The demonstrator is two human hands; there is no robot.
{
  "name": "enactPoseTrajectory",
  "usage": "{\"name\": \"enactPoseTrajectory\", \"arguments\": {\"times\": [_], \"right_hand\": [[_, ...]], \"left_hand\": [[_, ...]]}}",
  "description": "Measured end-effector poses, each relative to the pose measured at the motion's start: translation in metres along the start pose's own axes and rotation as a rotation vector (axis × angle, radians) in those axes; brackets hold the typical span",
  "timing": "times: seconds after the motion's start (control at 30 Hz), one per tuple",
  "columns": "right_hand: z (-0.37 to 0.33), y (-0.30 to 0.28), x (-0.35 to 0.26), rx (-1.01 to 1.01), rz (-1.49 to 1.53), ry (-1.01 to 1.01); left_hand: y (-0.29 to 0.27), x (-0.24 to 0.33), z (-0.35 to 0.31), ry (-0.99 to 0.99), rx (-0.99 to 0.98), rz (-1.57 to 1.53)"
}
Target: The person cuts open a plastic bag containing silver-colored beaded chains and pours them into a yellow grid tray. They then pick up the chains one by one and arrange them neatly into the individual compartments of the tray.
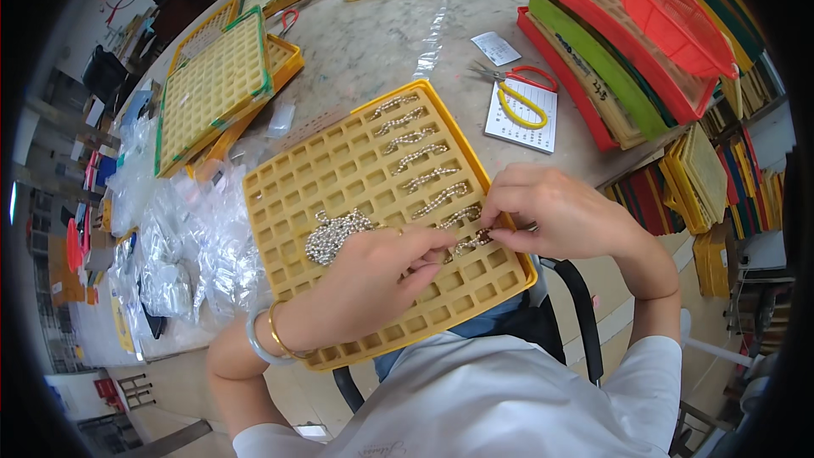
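A yellow tray point(292, 191) with rows of square pockets lies tilted in front of me, its near edge over my lap. Several short silver bead chains point(421, 153) rest in a column along its right side. Left of them sits a heaped pile of silver bead chain point(335, 236). My left hand point(373, 276), with two bangles at the wrist, reaches over the tray, its fingertips pinched at the left end of one short bead chain point(471, 244). My right hand point(547, 210) pinches that chain's other end by the tray's right rim.
Clear plastic bags point(191, 263) pile up at left. Stacked pocket trays point(212, 85) stand behind them, and red and green trays point(627, 51) at the far right. Yellow-and-red-handled scissors point(521, 102) lie on a white printed card point(500, 129) beyond the tray. A chair armrest point(581, 314) is below my right arm.
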State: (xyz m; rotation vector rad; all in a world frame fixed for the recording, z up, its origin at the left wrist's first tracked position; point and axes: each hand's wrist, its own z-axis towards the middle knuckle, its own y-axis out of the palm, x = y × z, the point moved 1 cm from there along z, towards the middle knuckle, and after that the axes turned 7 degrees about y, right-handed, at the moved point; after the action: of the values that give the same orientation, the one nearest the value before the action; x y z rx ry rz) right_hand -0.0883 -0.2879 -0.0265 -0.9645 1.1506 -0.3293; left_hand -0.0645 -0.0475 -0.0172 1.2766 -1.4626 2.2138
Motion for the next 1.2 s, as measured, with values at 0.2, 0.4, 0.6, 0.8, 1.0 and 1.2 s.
{"name": "enactPoseTrajectory", "arguments": {"times": [0.2,0.4,0.6,0.8,1.0,1.2], "right_hand": [[0.011,-0.01,-0.013,-0.017,0.013,-0.008],[0.061,0.026,-0.033,-0.026,-0.032,-0.275],[0.086,0.06,-0.045,-0.005,-0.082,-0.297],[0.09,0.038,-0.04,-0.17,0.205,-0.13],[0.082,0.025,-0.05,0.027,0.548,-0.155],[0.075,0.019,-0.042,-0.104,0.594,-0.058]], "left_hand": [[-0.037,-0.002,-0.03,-0.069,0.175,0.247],[-0.046,-0.019,-0.048,-0.029,0.136,0.538],[-0.053,-0.014,-0.055,-0.185,0.256,0.283],[-0.064,-0.017,-0.057,-0.236,0.384,-0.252],[-0.062,-0.016,-0.043,-0.245,0.324,-0.515],[-0.059,-0.016,-0.031,-0.226,0.311,-0.633]]}}
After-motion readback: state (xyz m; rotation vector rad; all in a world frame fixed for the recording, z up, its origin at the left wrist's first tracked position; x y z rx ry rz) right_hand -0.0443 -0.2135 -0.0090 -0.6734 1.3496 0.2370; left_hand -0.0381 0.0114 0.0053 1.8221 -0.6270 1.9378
